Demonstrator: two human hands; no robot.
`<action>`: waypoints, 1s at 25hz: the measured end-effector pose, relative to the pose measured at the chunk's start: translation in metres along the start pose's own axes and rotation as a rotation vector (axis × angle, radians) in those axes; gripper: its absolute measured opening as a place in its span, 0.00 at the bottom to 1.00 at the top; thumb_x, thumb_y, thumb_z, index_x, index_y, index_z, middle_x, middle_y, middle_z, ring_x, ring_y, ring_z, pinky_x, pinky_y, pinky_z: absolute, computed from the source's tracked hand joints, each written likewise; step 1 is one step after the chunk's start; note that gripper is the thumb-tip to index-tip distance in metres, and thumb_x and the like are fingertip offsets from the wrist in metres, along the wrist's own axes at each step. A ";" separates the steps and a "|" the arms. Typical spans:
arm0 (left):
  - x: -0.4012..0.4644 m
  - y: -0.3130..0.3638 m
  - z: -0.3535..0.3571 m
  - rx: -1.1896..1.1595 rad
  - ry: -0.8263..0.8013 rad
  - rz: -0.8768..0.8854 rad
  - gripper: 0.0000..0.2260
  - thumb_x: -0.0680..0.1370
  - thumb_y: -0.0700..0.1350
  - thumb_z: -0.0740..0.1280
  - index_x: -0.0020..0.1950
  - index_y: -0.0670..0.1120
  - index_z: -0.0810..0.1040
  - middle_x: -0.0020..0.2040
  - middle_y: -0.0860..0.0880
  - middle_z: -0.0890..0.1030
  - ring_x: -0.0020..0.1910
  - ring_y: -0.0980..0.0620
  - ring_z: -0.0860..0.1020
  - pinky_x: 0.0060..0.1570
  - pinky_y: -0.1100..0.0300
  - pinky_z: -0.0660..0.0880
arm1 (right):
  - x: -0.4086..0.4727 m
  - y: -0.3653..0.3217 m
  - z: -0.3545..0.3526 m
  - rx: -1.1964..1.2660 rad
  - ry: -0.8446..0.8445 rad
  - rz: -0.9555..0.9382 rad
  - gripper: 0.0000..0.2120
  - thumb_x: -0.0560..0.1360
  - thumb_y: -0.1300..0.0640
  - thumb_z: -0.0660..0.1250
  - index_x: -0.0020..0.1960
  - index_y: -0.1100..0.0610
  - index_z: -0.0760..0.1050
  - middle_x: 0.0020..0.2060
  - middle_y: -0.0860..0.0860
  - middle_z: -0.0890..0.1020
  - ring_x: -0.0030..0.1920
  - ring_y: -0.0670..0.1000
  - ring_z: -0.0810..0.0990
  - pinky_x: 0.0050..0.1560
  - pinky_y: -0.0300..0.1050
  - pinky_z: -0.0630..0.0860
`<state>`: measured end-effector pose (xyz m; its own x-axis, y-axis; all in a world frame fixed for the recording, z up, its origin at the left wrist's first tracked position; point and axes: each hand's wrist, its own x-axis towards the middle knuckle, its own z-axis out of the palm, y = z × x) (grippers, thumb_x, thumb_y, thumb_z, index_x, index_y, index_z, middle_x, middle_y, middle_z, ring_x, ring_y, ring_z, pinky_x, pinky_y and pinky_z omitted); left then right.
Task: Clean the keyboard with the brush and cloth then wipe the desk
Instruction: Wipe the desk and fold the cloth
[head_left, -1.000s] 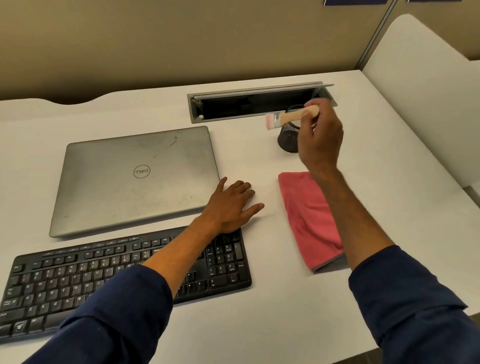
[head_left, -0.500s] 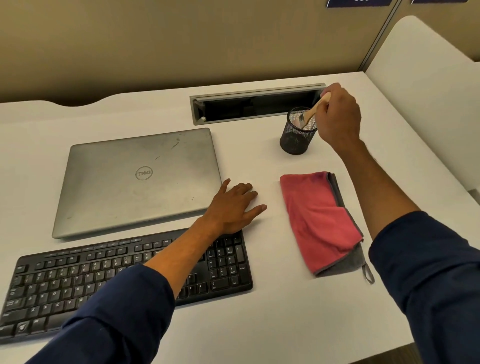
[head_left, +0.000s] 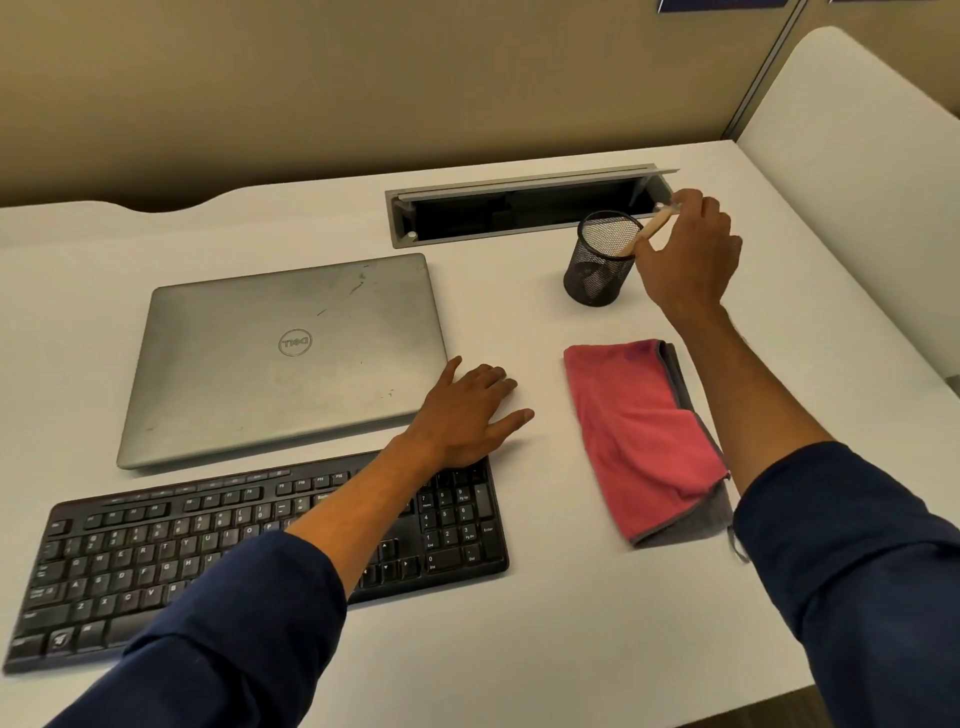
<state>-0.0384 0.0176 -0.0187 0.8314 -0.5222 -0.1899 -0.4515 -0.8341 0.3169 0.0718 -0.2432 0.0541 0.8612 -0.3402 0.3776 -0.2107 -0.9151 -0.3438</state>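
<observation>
I am looking down past both sleeves, and nearest to me the keyboard (head_left: 270, 540) is lying under my left forearm, just behind the heel of my left hand (head_left: 462, 415). That hand is resting flat on the desk (head_left: 571, 623), its fingers spread and straight and holding nothing, between the closed laptop (head_left: 280, 353) on one side and the cloth (head_left: 639, 431) on the other; I judge it is there to steady me while the other arm reaches. The cloth is lying folded and untouched, near the thumb of the left hand but apart from it. Farther out, my right hand (head_left: 685, 260) is pinching the wooden handle of the brush (head_left: 647, 231), with its other end dipping inside the mesh cup (head_left: 597, 260) just left of my fingers. Beyond the knuckles the cable tray (head_left: 519, 208) is standing open. I cannot tell whether the brush is going in or coming out.
</observation>
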 end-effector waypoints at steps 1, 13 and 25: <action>-0.001 0.001 0.000 -0.002 0.004 0.001 0.28 0.83 0.62 0.51 0.77 0.48 0.65 0.77 0.48 0.66 0.77 0.52 0.60 0.78 0.49 0.40 | -0.005 0.003 -0.003 0.015 0.004 -0.007 0.22 0.75 0.51 0.68 0.67 0.57 0.71 0.63 0.56 0.77 0.62 0.58 0.75 0.58 0.54 0.71; -0.014 0.036 0.011 -0.061 0.089 0.094 0.25 0.83 0.60 0.57 0.75 0.48 0.69 0.75 0.47 0.69 0.75 0.50 0.65 0.77 0.50 0.49 | -0.112 0.061 -0.046 0.148 -0.304 0.091 0.11 0.76 0.47 0.67 0.54 0.53 0.80 0.49 0.48 0.84 0.50 0.54 0.82 0.50 0.48 0.75; -0.010 0.086 0.046 -0.053 -0.013 0.273 0.25 0.82 0.61 0.58 0.77 0.52 0.66 0.80 0.45 0.61 0.78 0.48 0.58 0.77 0.47 0.50 | -0.180 0.097 -0.058 0.177 -0.492 0.441 0.13 0.72 0.50 0.68 0.39 0.61 0.76 0.35 0.55 0.80 0.41 0.59 0.79 0.37 0.46 0.69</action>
<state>-0.1002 -0.0575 -0.0321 0.6770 -0.7289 -0.1023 -0.6403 -0.6517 0.4065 -0.1301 -0.2835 0.0029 0.8311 -0.4968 -0.2499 -0.5471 -0.6502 -0.5272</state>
